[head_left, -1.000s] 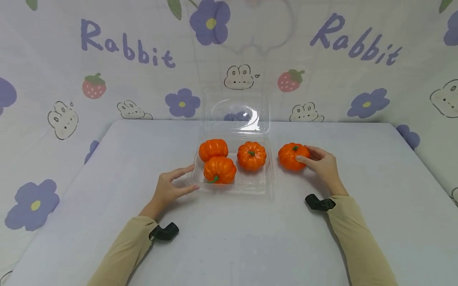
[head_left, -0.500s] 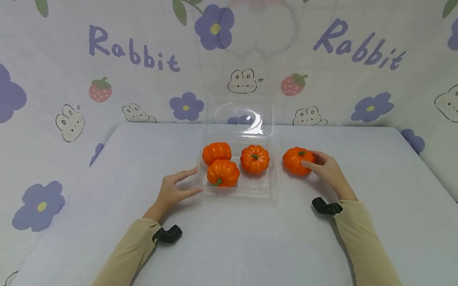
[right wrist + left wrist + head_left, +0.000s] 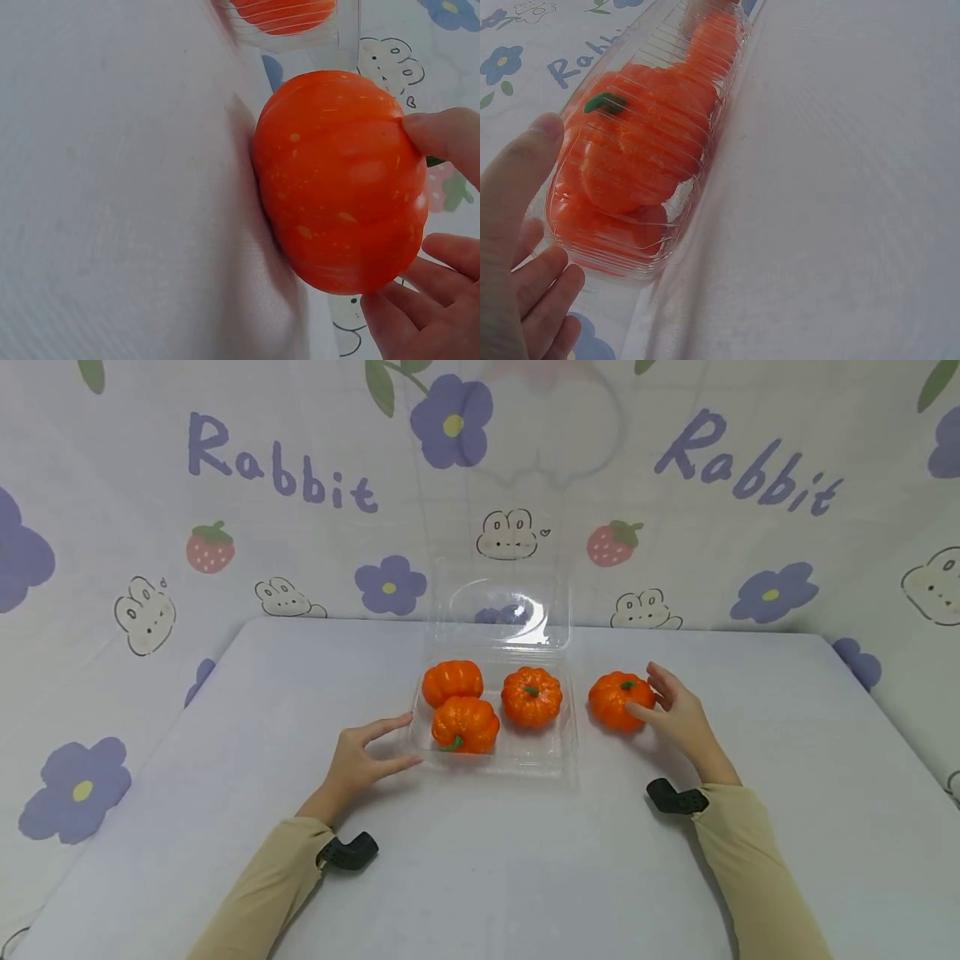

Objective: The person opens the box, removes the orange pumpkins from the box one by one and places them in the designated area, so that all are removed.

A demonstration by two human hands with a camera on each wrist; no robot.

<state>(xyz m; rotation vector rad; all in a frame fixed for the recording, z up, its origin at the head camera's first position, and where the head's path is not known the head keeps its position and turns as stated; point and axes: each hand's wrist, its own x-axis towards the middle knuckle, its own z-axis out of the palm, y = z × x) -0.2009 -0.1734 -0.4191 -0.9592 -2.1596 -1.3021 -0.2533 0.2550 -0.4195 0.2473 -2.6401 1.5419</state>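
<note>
A clear plastic container (image 3: pixel 534 767) holds three orange pumpkins, two touching on its left side (image 3: pixel 452 683) (image 3: pixel 465 724) and one on its right (image 3: pixel 531 697). My left hand (image 3: pixel 358 764) is at the container's left side, thumb and fingers spread; in the left wrist view the hand (image 3: pixel 529 262) is beside the clear wall. Right of the container, a fourth pumpkin (image 3: pixel 618 700) rests on the table. My right hand (image 3: pixel 686 727) has its thumb against that pumpkin (image 3: pixel 341 184) and its fingers loosely apart around the far side, the index finger raised.
The container's transparent lid (image 3: pixel 502 602) stands raised at the back, in front of a printed cloth backdrop (image 3: pixel 562 560) with rabbits and flowers. A white cloth covers the table (image 3: pixel 487 860). Dark devices (image 3: pixel 351 852) (image 3: pixel 677 797) are at both wrists.
The right hand's fingers have loosened and lifted off the fourth pumpkin, which has stayed in about the same place. The left hand keeps its place by the container, and the head view has shifted slightly.
</note>
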